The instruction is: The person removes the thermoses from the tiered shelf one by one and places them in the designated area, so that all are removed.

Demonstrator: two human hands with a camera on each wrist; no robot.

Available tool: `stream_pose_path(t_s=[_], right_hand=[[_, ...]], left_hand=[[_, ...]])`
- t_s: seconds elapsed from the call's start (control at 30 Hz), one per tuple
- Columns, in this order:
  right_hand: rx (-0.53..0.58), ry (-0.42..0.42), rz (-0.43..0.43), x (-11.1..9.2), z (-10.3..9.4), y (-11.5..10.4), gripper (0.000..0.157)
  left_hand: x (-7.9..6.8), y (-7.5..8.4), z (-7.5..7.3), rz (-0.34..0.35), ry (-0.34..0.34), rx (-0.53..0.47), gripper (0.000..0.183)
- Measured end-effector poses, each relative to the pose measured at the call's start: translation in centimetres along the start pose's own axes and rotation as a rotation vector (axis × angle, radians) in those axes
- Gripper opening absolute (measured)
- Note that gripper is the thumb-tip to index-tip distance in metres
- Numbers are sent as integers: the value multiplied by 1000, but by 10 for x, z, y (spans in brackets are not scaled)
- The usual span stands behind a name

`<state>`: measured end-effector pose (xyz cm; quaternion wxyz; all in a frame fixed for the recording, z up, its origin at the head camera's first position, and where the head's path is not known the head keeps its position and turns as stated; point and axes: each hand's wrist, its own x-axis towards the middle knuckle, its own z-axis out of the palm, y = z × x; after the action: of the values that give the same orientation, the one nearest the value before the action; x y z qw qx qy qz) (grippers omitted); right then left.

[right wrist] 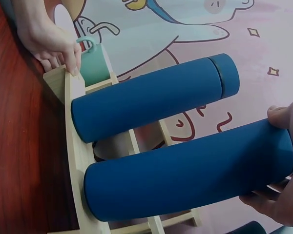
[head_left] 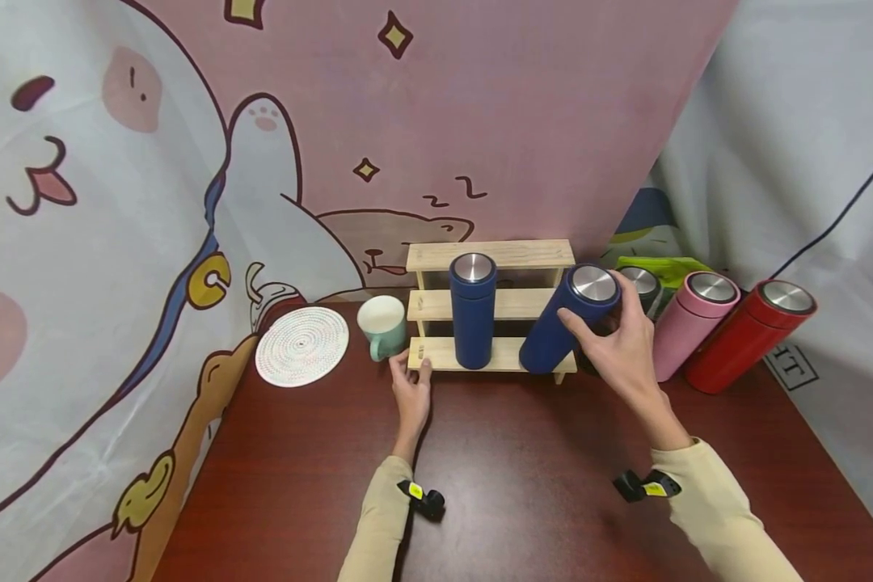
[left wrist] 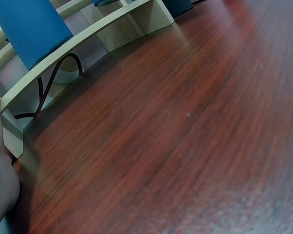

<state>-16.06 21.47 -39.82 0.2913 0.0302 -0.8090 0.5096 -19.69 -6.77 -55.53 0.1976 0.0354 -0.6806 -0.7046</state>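
Note:
In the head view, a pale wooden three-step rack (head_left: 495,304) stands on the table against the wall. One blue thermos (head_left: 473,319) with a steel-topped lid is upright on its lowest step. My right hand (head_left: 622,343) grips a second blue thermos (head_left: 563,327) near its top; it leans right, its base at the right end of the same step. My left hand (head_left: 411,396) holds the left end of that step between thumb and fingers. The right wrist view shows both blue thermoses side by side, with the left hand (right wrist: 51,46) at the rack's far end.
A mint-green mug (head_left: 382,327) stands just left of the rack, beside a round woven mat (head_left: 301,346). To the right are a dark thermos (head_left: 642,284), a pink thermos (head_left: 698,319) and a red thermos (head_left: 749,339). A green packet (head_left: 665,269) lies behind them.

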Motion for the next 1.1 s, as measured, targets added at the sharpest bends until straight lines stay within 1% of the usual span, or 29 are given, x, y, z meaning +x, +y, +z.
stream_pose_path(t_s=[0.13, 0.27, 0.43, 0.73, 0.8, 0.97, 1.1], right_hand=[[-21, 12, 7, -5, -10, 1, 79], [-37, 9, 1, -11, -21, 1, 78], [-58, 24, -6, -16, -35, 4, 79], [-142, 43, 75, -25, -59, 7, 79], [-153, 52, 72, -28, -65, 8, 78], [-179, 81, 36, -32, -81, 14, 77], [-199, 106, 56, -36, -92, 19, 77]], left_hand=[[0, -1, 1, -1, 7, -3, 40], [-1, -1, 1, -5, 9, 6, 40], [-1, 0, 1, -8, 5, 8, 40], [0, -1, 1, 0, 13, 30, 40], [0, -1, 1, 3, 13, 33, 40], [0, -1, 1, 14, 11, 28, 40], [0, -1, 0, 6, 8, 23, 40]])
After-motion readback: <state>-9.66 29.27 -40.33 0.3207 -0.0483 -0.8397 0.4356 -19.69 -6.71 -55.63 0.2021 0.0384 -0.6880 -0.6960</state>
